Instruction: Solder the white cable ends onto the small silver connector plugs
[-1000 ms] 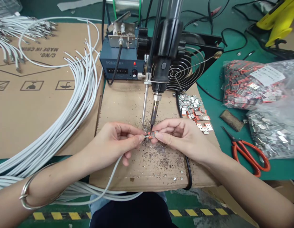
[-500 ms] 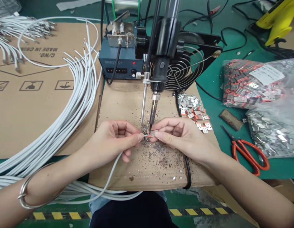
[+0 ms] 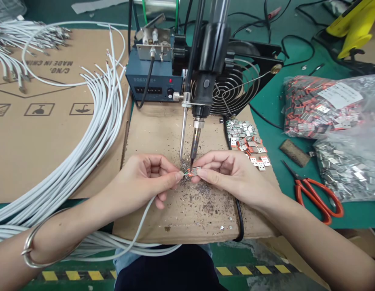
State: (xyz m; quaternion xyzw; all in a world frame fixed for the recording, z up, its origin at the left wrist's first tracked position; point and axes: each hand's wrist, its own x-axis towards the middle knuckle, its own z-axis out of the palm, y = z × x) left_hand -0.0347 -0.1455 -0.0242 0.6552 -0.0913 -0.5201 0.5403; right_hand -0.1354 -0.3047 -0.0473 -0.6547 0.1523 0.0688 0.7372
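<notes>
My left hand [image 3: 145, 178] grasps the stripped-end region of a thin white round cable [image 3: 142, 222] between thumb and index finger; the cable's length hangs below the palm. My right hand [image 3: 240, 176] pinches a small flat silver metal connector with an orange insert [image 3: 195, 171] between thumb and fingers. The connector lies at the fingertips of the right hand, on their left side, its orange end directed at the left fingertips. The dark tip of the black-bodied soldering iron [image 3: 195, 141] is positioned at that orange end, from above; actual contact cannot be confirmed. A bent silver metal tube [image 3: 183, 135] ends just beside the tip. Both hands are located over a brown cardboard sheet [image 3: 151, 133] on the green worktop [image 3: 272, 145], with loose orange-and-silver connectors [image 3: 252, 147] beyond the right hand
</notes>
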